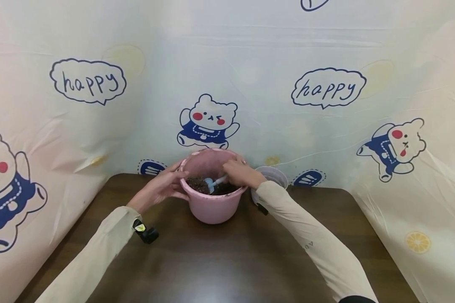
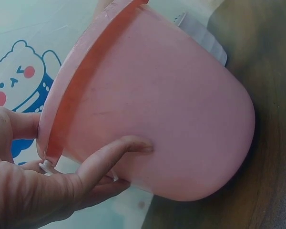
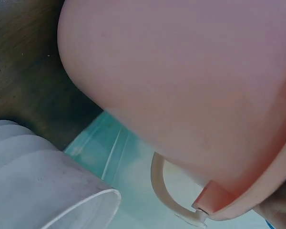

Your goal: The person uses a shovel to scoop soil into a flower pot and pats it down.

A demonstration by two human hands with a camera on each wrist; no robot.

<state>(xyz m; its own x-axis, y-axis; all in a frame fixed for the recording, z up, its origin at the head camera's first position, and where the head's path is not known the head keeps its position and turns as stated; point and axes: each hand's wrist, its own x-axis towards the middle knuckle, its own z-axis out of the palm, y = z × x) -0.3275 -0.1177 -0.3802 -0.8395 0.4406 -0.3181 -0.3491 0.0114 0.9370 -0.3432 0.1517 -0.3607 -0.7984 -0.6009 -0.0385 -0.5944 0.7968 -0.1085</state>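
Note:
A pink bucket (image 1: 214, 210) stands on the table with dark soil (image 1: 197, 185) inside. My left hand (image 1: 160, 186) grips its left side; in the left wrist view the thumb of that hand (image 2: 47, 195) presses the outer wall and the fingers reach round the rim. Over the bucket's right rim, my right hand (image 1: 242, 171) holds a small light-blue shovel (image 1: 210, 185) by its pale handle, with the blade at the soil. Only a sliver of the right hand (image 3: 282, 206) shows past the rim in the right wrist view.
A grey-white ribbed pot (image 3: 47, 176) stands just right of the bucket, partly behind my right forearm. A pale curved handle (image 3: 162, 186) hangs at the bucket's rim. The brown wooden table (image 1: 212, 261) meets a printed cloth backdrop (image 1: 261, 84) behind.

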